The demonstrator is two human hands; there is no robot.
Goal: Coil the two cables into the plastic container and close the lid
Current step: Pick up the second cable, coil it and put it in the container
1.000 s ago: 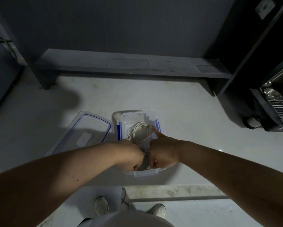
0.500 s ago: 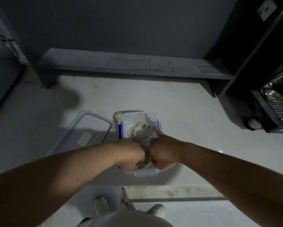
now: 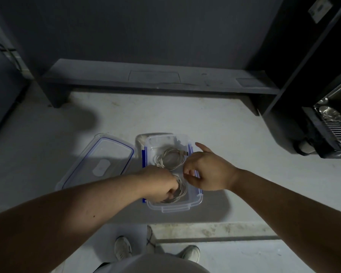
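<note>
Over on the left of the pale counter (image 3: 234, 134) sits the lid (image 3: 98, 164), clear plastic with a blue seal line running round it and a white oval patch in the middle. It's flat on the surface, just beside the plastic container (image 3: 172, 208) and not on it, so the box is wide open at the top.

Next comes the left hand (image 3: 161, 184), reaching down into the near half of the container. Its fingers are curled in and clamped around a bundle of white loops, the near cable (image 3: 182, 191), which is pressed against the container floor. You can see a few strands spilling out to the right of the knuckles.

Further back in the same container lies the far cable (image 3: 170, 159), coiled into a loose ring with its plug end pointing right, resting near the blue clip on the right wall. Nothing is touching that one.

Then the right hand (image 3: 207, 172), hovering over the container's right rim. Index finger sticks out toward the far end, other fingers loosely bent with thumb and fingertips apart; it isn't holding anything as far as I can tell.

Way off right there's a dark appliance (image 3: 327, 127) with a metal rack, well apart from everything.
</note>
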